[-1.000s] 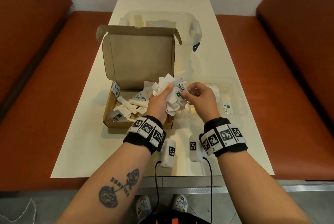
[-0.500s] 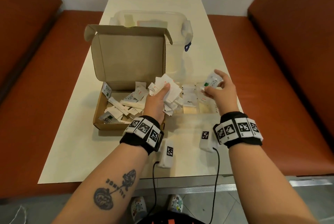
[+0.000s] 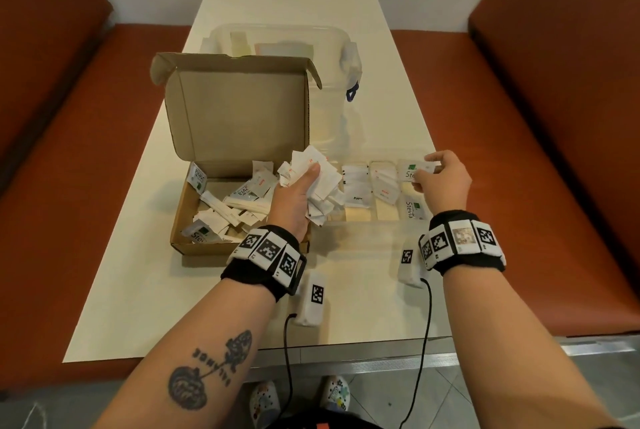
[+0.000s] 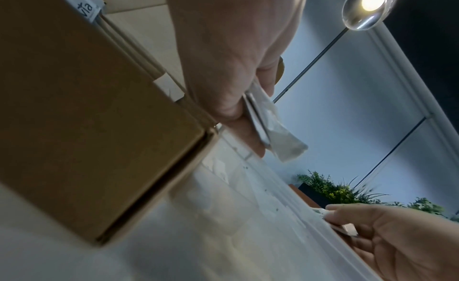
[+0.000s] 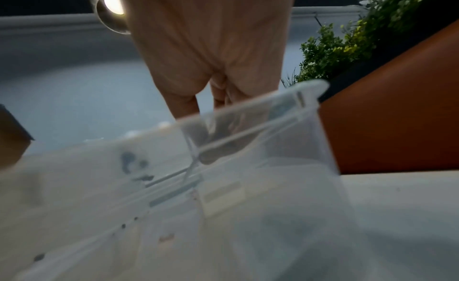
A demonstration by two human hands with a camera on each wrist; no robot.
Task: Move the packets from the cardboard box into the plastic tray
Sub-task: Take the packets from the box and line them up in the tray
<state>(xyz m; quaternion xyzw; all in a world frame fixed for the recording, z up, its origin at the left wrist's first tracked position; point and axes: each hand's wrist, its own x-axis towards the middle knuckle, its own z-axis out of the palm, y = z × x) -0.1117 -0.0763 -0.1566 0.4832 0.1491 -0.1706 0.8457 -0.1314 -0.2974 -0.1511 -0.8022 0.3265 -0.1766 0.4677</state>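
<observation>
The open cardboard box sits left of centre with several white packets inside. My left hand hovers at the box's right edge and grips a bunch of white packets, which also show in the left wrist view as packets beside the box wall. The clear plastic tray lies right of the box and holds a few packets in its compartments. My right hand pinches a Stevia packet low over the tray's right compartment. The right wrist view shows the tray rim below the fingers.
A large clear lidded container stands behind the box lid. Orange benches flank the cream table on both sides. Two tagged white units with cables hang under my wrists near the table's front edge.
My right hand took a packet from the bunch and carried it right, then down over the tray's right compartment. The left hand kept its bunch and stayed by the box.
</observation>
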